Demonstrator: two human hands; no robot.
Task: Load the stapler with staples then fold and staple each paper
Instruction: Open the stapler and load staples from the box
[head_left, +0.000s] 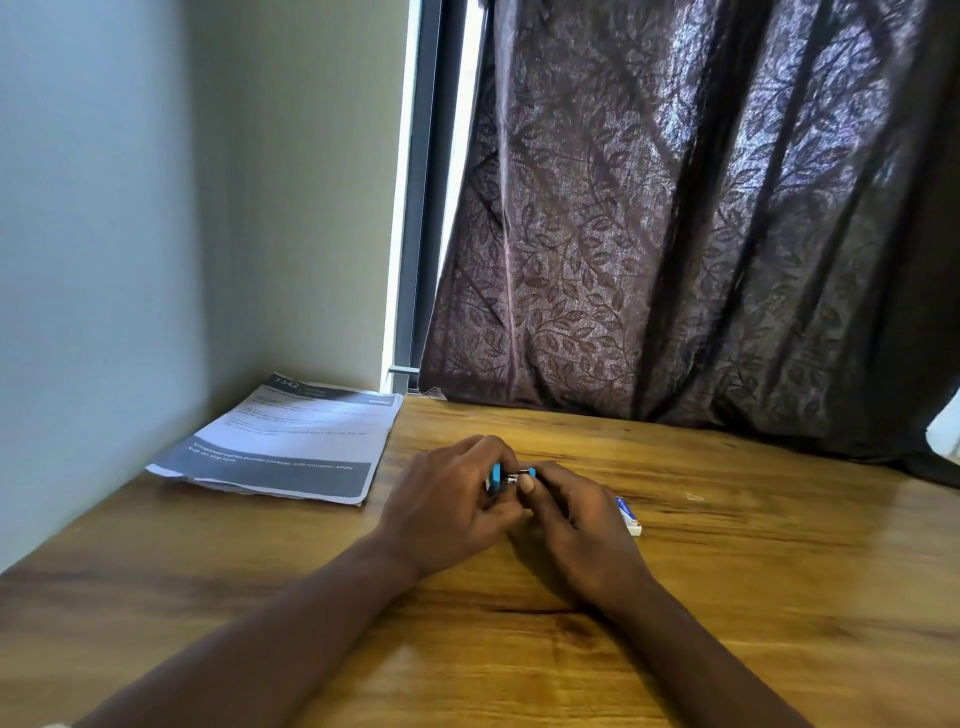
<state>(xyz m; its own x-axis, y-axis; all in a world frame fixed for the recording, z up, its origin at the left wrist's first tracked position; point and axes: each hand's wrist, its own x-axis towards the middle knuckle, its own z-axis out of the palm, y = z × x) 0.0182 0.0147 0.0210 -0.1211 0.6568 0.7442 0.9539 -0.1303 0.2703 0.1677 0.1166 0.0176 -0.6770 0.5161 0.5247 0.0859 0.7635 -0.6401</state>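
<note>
A small blue stapler (497, 475) with a metal part sits between my two hands over the middle of the wooden table (753, 571). My left hand (447, 499) grips its blue body, fingers curled round it. My right hand (576, 514) pinches the metal end from the right. Most of the stapler is hidden by my fingers. A small white and blue staple box (629, 517) lies on the table just right of my right hand. A stack of printed papers (280, 441) lies flat at the table's back left corner.
A pale wall runs along the table's left side. A dark leaf-patterned curtain (701, 234) hangs behind the table's back edge, with a window frame (426, 208) to its left. A tiny light speck (693, 497) lies on the wood to the right.
</note>
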